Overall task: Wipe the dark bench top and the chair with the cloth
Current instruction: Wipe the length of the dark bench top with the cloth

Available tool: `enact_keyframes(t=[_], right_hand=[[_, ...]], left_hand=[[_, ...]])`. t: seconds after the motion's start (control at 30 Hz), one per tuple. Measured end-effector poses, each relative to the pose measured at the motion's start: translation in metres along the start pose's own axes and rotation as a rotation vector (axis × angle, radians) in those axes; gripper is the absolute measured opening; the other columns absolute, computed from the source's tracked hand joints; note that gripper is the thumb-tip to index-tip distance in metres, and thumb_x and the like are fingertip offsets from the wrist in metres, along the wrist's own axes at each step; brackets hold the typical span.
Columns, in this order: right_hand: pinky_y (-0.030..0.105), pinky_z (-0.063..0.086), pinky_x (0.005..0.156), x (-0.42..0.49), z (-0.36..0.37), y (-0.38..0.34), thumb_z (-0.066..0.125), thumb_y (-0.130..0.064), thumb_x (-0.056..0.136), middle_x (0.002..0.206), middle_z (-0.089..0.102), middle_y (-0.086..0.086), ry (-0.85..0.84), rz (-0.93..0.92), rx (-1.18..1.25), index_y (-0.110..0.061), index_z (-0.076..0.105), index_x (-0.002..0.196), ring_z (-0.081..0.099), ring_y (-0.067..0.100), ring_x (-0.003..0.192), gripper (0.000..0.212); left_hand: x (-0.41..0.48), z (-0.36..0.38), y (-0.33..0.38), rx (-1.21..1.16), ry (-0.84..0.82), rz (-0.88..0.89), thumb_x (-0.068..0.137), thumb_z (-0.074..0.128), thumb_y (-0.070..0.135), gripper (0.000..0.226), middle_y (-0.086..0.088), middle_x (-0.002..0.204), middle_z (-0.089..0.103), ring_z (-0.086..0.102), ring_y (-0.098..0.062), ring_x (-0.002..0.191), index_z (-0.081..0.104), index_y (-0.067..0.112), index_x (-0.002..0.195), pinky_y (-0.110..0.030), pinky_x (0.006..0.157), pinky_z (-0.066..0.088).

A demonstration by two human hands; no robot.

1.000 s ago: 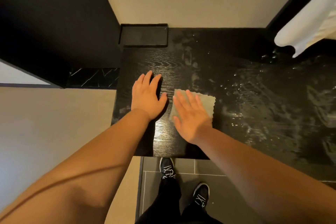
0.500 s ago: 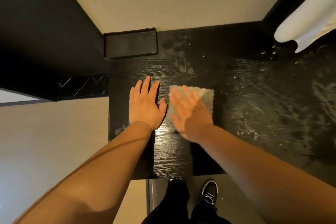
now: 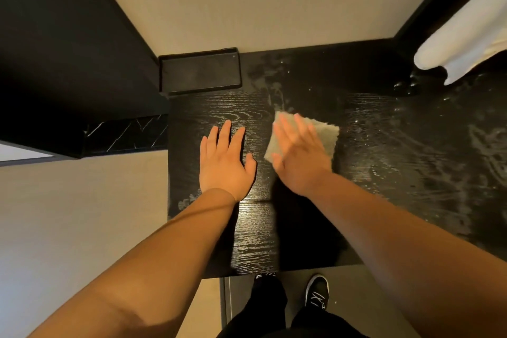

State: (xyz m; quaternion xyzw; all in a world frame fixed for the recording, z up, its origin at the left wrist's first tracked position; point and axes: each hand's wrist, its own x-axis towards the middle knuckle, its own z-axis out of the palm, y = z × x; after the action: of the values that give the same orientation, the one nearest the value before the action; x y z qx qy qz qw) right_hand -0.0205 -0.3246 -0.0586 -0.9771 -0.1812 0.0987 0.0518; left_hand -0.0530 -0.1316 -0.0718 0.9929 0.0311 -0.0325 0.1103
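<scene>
A dark wood-grain bench top [image 3: 370,173] fills the middle and right of the view, with wet streaks across its right half. A pale grey cloth [image 3: 327,132] lies flat on it. My right hand [image 3: 299,156] presses on the cloth with straight fingers, motion-blurred. To its left, my left hand [image 3: 223,164] rests flat on the bare bench top, fingers straight. No chair is in view.
A shallow black tray [image 3: 200,71] sits at the bench's back left corner against the beige wall. A white towel [image 3: 466,33] hangs at the upper right. A black partition stands at the left. Below the bench's front edge, my shoes [image 3: 317,291] stand on grey tile.
My right hand has slid the cloth away from me, toward the back of the bench. My left hand has kept its place on the top.
</scene>
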Motion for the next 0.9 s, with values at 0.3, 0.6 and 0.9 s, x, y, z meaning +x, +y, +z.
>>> enact_keyframes(t=[0.3, 0.6, 0.9], right_hand=[[0.052, 0.014, 0.130, 0.017, 0.000, 0.037, 0.035, -0.055, 0.097, 0.173, 0.021, 0.004, -0.003, -0.108, 0.033, -0.016, 0.028, 0.165, 0.017, 0.031, 0.160, 0.079], [0.055, 0.015, 0.129, 0.012, 0.015, -0.002, 0.029, -0.051, 0.100, 0.174, 0.019, 0.010, 0.036, -0.009, 0.040, -0.008, 0.025, 0.165, 0.013, 0.036, 0.160, 0.078], [0.043, -0.004, 0.131, 0.040, -0.003, 0.051, 0.027, -0.057, 0.104, 0.177, -0.001, -0.001, -0.018, -0.034, 0.005, -0.020, 0.004, 0.168, -0.006, 0.023, 0.162, 0.078]], left_hand=[[0.000, 0.002, -0.002, -0.024, -0.002, 0.004, 0.097, 0.043, 0.047, 0.067, -0.005, 0.174, 0.024, 0.016, -0.033, 0.160, 0.039, 0.027, 0.161, -0.054, 0.131, 0.012], [0.000, 0.003, -0.003, -0.035, -0.010, 0.009, 0.098, 0.038, 0.049, 0.068, -0.003, 0.176, 0.018, 0.007, -0.026, 0.163, 0.034, 0.029, 0.163, -0.051, 0.132, 0.005], [0.025, -0.013, 0.004, -0.104, 0.020, -0.053, 0.100, 0.050, 0.048, 0.064, -0.006, 0.172, 0.027, 0.016, -0.029, 0.161, 0.043, 0.025, 0.159, -0.049, 0.132, 0.008]])
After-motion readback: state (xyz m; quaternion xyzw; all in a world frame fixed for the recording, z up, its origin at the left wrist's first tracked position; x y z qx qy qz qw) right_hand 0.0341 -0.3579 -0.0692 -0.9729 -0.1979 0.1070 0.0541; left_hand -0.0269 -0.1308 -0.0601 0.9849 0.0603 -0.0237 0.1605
